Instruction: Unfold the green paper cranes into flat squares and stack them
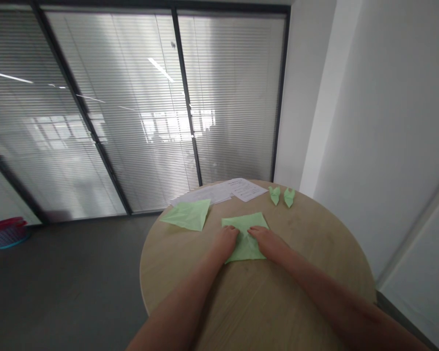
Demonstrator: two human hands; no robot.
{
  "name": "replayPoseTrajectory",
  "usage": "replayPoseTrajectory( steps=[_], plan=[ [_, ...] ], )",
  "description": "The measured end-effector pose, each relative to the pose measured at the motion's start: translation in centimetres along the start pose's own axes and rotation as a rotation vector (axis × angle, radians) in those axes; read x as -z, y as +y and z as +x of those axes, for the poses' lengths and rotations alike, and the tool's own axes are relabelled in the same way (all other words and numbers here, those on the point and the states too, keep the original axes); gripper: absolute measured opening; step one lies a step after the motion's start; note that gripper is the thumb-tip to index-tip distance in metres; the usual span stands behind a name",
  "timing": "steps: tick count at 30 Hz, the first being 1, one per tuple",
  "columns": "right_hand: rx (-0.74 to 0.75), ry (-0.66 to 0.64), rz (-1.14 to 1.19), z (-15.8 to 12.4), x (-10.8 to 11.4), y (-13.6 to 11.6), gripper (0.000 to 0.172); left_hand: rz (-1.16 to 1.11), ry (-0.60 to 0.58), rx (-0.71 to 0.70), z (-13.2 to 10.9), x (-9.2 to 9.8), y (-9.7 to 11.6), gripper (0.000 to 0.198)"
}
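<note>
A light green sheet of paper (pixel 246 249) lies flat on the round wooden table in front of me, with faint creases across it. My left hand (pixel 228 238) rests on its left side, fingers laid on the surface. On the right side of the same sheet lies my right hand (pixel 266 240), its fingers stretched toward the middle. Neither hand grips anything. Another green sheet (pixel 190 214), wrinkled, is to the left and farther back. Two small folded green paper shapes (pixel 274 195) with pointed tips sit at the back right.
White printed papers (pixel 219 191) overlap at the table's far edge. The round table (pixel 314 243) stands near a white wall (pixel 388 122) on the right. Behind it is a glass partition (pixel 237 97) with blinds. A red and blue basket (pixel 6 235) is on the floor at far left.
</note>
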State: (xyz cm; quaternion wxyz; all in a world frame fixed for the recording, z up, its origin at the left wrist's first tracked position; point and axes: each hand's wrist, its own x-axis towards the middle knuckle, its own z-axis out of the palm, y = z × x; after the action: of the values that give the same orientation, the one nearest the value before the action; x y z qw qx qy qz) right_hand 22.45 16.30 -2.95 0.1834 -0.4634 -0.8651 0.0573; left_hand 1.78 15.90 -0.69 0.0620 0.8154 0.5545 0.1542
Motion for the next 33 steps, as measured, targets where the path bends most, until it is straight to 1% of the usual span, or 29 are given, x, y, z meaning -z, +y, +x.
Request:
replayPoseTrajectory(
  steps=[3,5,9,13,17,22,29,33],
  plan=[
    [-0.092,-0.009,0.021,0.1,-1.2,-0.4,0.062,0.022,-0.005,-0.029,-0.1,-0.7,0.0,0.033],
    [-0.112,-0.023,0.001,0.2,-1.8,-0.5,0.060,0.051,-0.005,-0.035,-0.2,-1.0,0.1,0.033],
    [-0.125,-0.101,-0.071,0.6,-2.2,-0.3,0.062,0.136,-0.037,-0.001,-0.5,-1.8,0.4,0.053],
    [-0.194,-0.132,-0.116,1.1,-2.2,-0.1,0.065,0.157,-0.058,0.053,-0.4,-2.4,0.5,0.064],
    [-0.263,-0.133,-0.142,1.3,-2.1,0.1,0.067,0.174,-0.062,0.124,-0.1,-2.2,0.4,0.071],
    [-0.325,-0.111,-0.156,1.2,-2.0,1.0,0.071,0.180,-0.054,0.193,-0.2,-1.6,0.3,0.072],
    [-0.385,-0.106,-0.154,1.3,-2.3,2.2,0.073,0.173,-0.009,0.273,0.4,-1.9,-0.3,0.074],
    [-0.440,-0.100,-0.168,1.1,-2.0,3.0,0.073,0.178,0.012,0.320,0.0,-1.7,-0.7,0.074]
  ],
)
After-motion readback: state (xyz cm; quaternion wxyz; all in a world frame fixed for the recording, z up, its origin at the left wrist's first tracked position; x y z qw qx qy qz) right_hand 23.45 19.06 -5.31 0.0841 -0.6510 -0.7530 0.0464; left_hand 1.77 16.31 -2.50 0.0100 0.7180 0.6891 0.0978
